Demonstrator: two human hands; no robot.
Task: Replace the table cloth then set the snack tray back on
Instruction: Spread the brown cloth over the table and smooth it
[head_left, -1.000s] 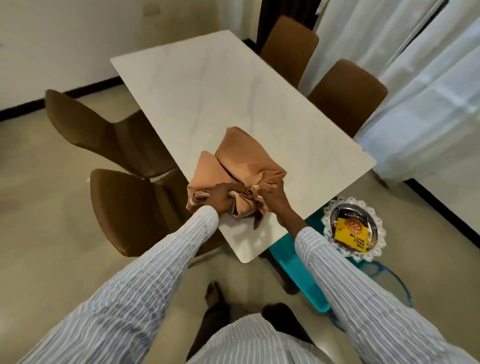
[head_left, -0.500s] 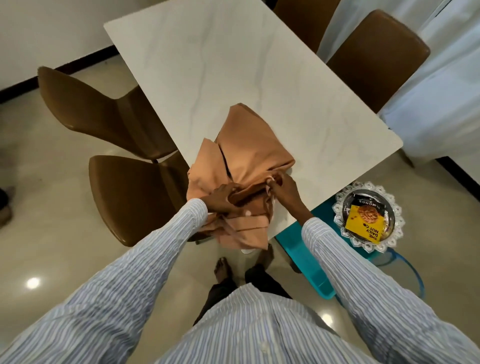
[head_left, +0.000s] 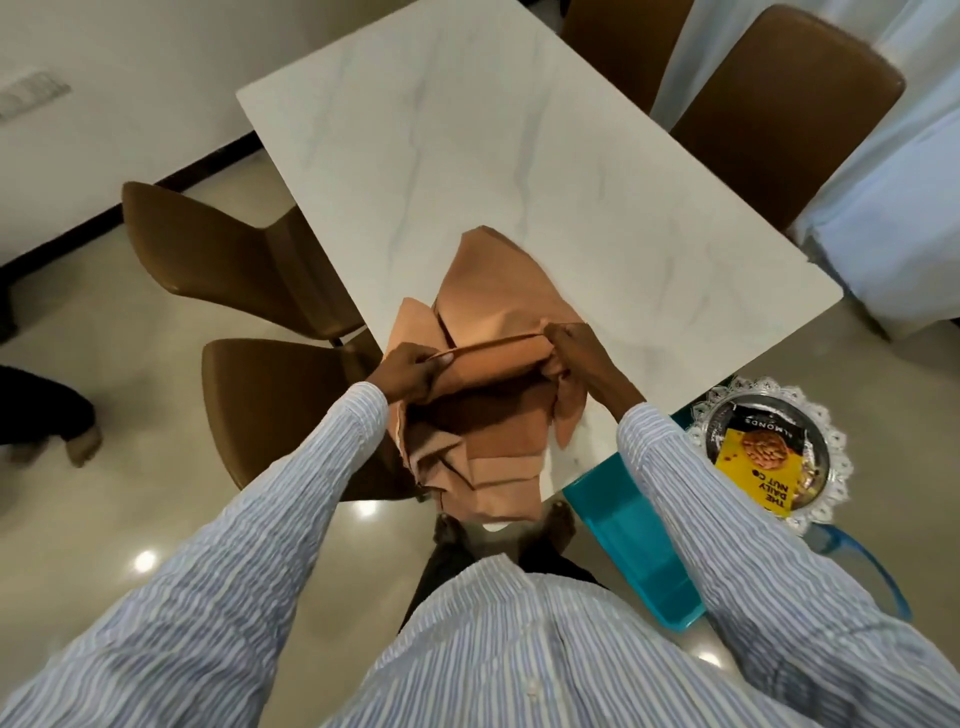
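Marble table (head_left: 467, 171): both hands' fingers (head_left: 423, 371) pinch the folded table cloth (head_left: 493, 312) edge stretched between them.

Tabletop (head_left: 467, 171): white marble-look, smooth, low sheen. Table cloth (head_left: 498, 291): peach woven fabric, matt, creased. Chairs (head_left: 270, 415) at 9 o'clock: brown leather-look, slight gloss. Snack tray (head_left: 826, 441) at 4 o'clock: shiny metal, lacy rim. Stool (head_left: 634, 540): glossy teal plastic. Floor (head_left: 130, 519): polished tile, reflective.
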